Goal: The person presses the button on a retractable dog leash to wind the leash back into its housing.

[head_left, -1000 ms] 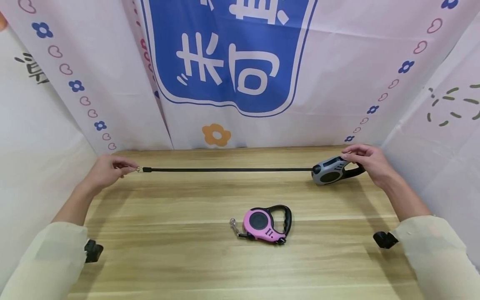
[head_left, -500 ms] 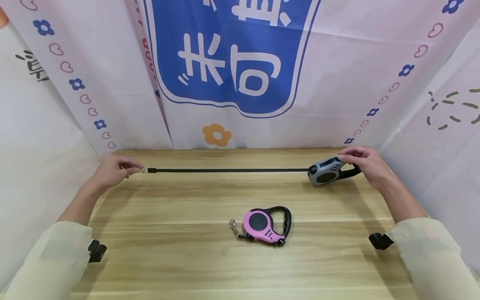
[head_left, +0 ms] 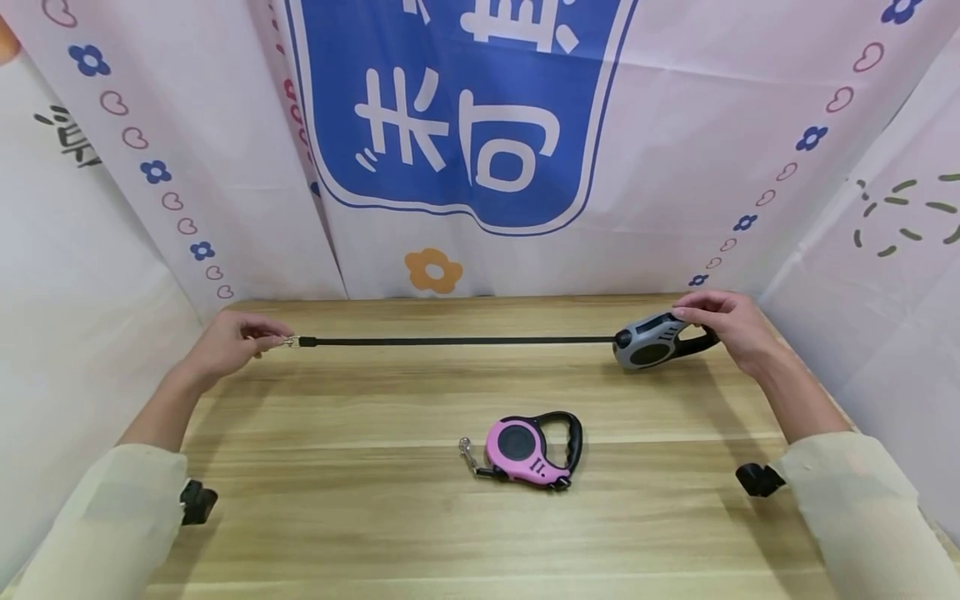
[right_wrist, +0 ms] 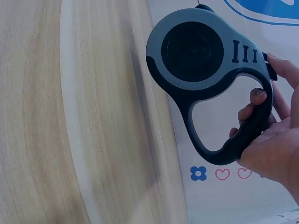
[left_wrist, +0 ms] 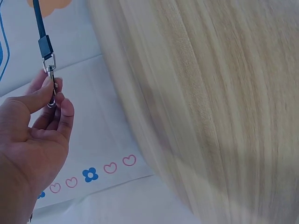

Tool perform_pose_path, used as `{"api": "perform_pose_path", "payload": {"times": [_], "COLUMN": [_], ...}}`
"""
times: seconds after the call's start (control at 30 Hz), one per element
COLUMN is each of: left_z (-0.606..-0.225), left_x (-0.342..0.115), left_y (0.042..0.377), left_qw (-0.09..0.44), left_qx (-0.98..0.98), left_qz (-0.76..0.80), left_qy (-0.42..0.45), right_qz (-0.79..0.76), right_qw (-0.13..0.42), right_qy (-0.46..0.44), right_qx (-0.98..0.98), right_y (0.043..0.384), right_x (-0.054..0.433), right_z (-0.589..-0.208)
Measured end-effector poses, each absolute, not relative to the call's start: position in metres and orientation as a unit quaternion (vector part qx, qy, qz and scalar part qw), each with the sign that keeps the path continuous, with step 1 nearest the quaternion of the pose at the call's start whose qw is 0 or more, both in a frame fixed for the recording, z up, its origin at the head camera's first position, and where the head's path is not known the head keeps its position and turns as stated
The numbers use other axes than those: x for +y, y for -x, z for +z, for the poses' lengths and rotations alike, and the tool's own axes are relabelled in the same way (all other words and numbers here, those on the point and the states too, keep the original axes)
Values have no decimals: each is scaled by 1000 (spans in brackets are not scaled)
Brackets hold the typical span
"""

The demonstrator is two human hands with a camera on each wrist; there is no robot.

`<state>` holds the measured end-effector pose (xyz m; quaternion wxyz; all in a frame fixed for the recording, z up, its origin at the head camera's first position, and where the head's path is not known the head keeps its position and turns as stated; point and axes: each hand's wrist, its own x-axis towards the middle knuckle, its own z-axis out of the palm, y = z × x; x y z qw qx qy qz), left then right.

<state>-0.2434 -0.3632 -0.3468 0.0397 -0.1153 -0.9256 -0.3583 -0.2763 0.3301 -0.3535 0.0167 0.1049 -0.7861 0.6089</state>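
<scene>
A grey and black retractable dog leash is gripped by its black handle in my right hand; the right wrist view shows fingers curled through the handle loop and the thumb by the button. Its black strap stretches straight and taut leftward above the table. My left hand pinches the metal clip at the strap's end between thumb and fingers. Nearer to me, a pink retractable leash lies on the table, its own metal clip pointing left, touched by neither hand.
The wood-grain table ends at a white printed cloth behind, with further white cloth walls on the left and right. Small black devices hang under both sleeves.
My two hands have come slightly closer together, the left moving right with the clip and the right moving left with the grey leash. The stretched strap is a little shorter.
</scene>
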Motion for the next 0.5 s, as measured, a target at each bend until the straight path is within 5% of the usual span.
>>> {"api": "perform_pose_path", "payload": {"times": [0.5], "left_z": [-347], "left_x": [-356], "left_y": [246], "left_qw": [45], "left_qx": [-929], "left_qz": [-349], "left_qy": [116], "right_qz": [608], "right_qw": [20], "right_qy": [-109], "right_qx": [-786], "right_y": [279], "right_x": [324], "right_z": [-353]}}
